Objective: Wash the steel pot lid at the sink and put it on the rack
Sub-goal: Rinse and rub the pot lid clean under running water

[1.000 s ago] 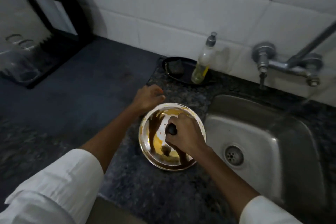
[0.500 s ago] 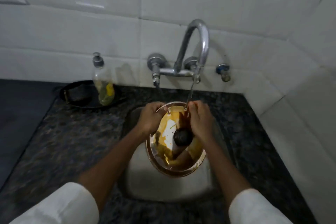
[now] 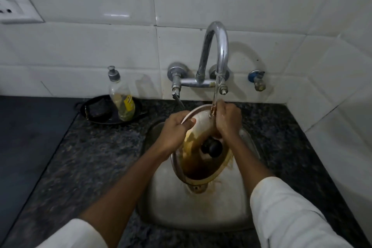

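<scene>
We held the steel pot lid (image 3: 198, 169) tilted over the sink (image 3: 161, 207), its far edge raised under the tap (image 3: 216, 50) and its near edge dipping toward the drain. Our left hand (image 3: 175, 133) was clenched on the lid's left rim, thumb lying across the top face. Our right hand (image 3: 227, 121) was curled against the far right edge, fingers closed over the rim where a thin stream of water struck the metal. The lid was a round, shallow dome of polished steel with a black, rounded knob (image 3: 212, 146) at its centre; yellow-brown, greasy residue smeared most of its surface and ran off the near edge into the basin. The sink was a dull, brushed steel bowl with rounded corners, set into a speckled dark stone counter (image 3: 90, 157). The tap was a shiny chrome gooseneck fixed to the glossy white wall tiles (image 3: 100, 46). To the far left, a clear plastic soap bottle (image 3: 120, 98) with a grey pump top stood in a black, shallow dish (image 3: 88, 107), beside a dark, coarse scrub pad (image 3: 98, 108).
</scene>
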